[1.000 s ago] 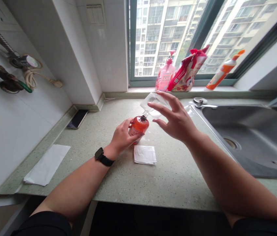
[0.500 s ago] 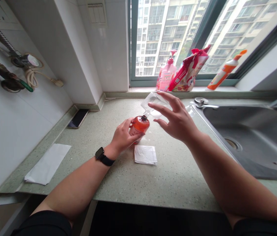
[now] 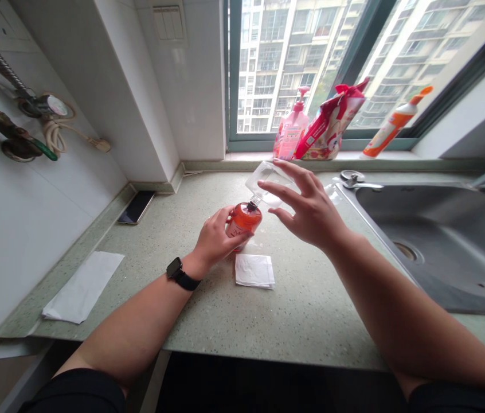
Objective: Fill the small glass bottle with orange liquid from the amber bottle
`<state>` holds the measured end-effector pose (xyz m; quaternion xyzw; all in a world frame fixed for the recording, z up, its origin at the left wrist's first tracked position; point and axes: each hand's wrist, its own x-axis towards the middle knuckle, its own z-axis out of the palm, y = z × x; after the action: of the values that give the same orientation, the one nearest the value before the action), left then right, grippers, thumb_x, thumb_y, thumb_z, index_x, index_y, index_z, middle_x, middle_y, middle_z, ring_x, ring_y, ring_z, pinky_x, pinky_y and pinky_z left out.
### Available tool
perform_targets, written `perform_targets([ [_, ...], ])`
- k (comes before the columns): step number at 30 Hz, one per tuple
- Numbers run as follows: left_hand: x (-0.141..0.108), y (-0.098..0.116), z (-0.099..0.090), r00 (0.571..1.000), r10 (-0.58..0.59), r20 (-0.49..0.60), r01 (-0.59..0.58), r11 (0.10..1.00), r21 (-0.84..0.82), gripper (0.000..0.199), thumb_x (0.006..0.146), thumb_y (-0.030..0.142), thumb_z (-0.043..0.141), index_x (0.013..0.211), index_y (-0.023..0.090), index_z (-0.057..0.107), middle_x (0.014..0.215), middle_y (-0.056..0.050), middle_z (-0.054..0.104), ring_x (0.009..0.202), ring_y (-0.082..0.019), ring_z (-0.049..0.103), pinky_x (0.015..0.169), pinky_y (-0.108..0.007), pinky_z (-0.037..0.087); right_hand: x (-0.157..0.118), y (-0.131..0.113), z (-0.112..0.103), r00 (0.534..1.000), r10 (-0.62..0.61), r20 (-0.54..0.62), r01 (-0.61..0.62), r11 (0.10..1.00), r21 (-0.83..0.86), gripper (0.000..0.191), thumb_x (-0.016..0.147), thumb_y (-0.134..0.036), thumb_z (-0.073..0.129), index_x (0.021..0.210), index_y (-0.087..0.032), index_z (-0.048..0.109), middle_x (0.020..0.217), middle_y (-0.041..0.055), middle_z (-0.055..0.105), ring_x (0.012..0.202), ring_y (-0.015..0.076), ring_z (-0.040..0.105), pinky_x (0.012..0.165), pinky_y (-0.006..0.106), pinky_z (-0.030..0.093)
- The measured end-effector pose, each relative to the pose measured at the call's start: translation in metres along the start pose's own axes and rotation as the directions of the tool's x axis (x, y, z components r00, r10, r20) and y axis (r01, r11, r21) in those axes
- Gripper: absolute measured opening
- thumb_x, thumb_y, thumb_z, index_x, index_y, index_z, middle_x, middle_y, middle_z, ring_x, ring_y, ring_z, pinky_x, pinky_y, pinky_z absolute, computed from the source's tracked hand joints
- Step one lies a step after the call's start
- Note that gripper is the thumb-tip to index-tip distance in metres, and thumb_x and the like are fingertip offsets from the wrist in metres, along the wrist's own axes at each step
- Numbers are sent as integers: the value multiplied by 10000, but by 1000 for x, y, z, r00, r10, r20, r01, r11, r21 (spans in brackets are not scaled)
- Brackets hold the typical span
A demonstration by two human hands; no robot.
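Bottle, red-orange, labelled: stood on the speckled countertop, leaned slightly to the right. Its body is grasped by the left hand, the fingers being wrapped around the far side and the thumb laid across the label. A dark collar is seen at its mouth.

Bottle, clear: tipped neck-down above the first, its neck set at the dark collar. It is held by the right hand, with the fingers spread over its upper side and the thumb placed lower; whether the thumb is pressed to the plastic cannot quite be made out. Its base is partly covered by the fingers.

Watch, black: worn on the left wrist.

Tissue, white, folded square: laid flat on the countertop, just in front of the red-orange bottle.

Paper, white, oblong: laid at the left, near the wall.

Phone, dark-screened: placed flat by the left rear corner.

Sink, steel: set into the countertop at the right.

Windowsill items: a pink pump bottle, a red pouch and an orange-and-white bottle, ranged left to right.
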<state>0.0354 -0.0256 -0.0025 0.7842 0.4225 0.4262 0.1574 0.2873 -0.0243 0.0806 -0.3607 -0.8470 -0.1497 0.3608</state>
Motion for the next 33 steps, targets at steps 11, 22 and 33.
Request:
perform_targets([
  [11, 0, 1, 0, 1000, -10, 5, 10, 1000, -17, 672, 911, 627, 797, 1406, 230, 575, 1330, -133, 734, 1082, -281, 756, 976, -470, 630, -1, 0, 1, 1000, 4, 7, -4, 1000, -5, 880, 872, -68, 732, 1578, -529, 477, 1742, -9, 420, 1521, 391, 510, 1203, 661, 468],
  [22, 0, -1, 1, 1000, 8, 0, -8, 1000, -15, 676, 919, 644, 782, 1412, 233, 569, 1333, -135, 732, 1079, -281, 753, 968, -476, 627, -1, 2, 2, 999, -50, -12, 50, 998, -26, 830, 893, -85, 732, 1586, -474, 493, 1744, 12, 414, 1522, 364, 508, 1217, 618, 462],
  [33, 0, -1, 1, 1000, 6, 2, -6, 1000, -29, 698, 916, 664, 774, 1417, 224, 570, 1337, -136, 729, 1086, -288, 746, 984, -488, 616, -2, 2, 2, 998, -67, -1, 67, 997, -50, 889, 900, -75, 711, 1639, -474, 419, 1750, 25, 407, 1535, 374, 494, 1224, 620, 452],
])
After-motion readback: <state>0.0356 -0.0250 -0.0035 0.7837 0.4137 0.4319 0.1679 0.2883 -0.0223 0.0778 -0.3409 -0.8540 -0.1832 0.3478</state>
